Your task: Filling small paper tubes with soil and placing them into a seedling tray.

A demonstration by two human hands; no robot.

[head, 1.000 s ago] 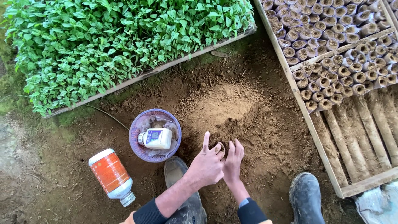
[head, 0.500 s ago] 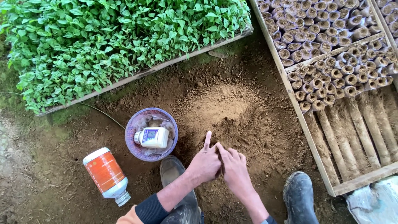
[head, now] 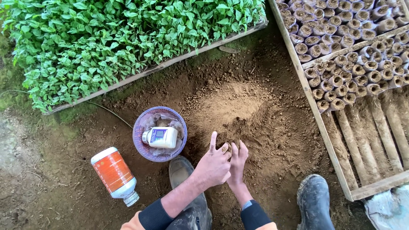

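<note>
My left hand (head: 212,166) and my right hand (head: 237,162) meet low over a mound of loose brown soil (head: 238,115). Between them sits a small soil-filled seedling tube (head: 226,148), its round open top just showing. My left hand wraps the tube with the index finger pointing up. The fingers of my right hand press against the tube's other side. Most of the tube is hidden by the hands.
A purple mesh basket (head: 144,147) holding a white bottle (head: 161,137) sits left of the hands. An orange-labelled bottle (head: 114,175) lies on the ground. Green seedlings (head: 119,38) fill a bed at the back. A wooden frame (head: 324,123) of filled tubes (head: 345,55) stands right. My boots (head: 316,200) flank the hands.
My right hand has drawn back from covering the tube and now stands upright beside it. The tube's top shows again. The view shifted slightly.
</note>
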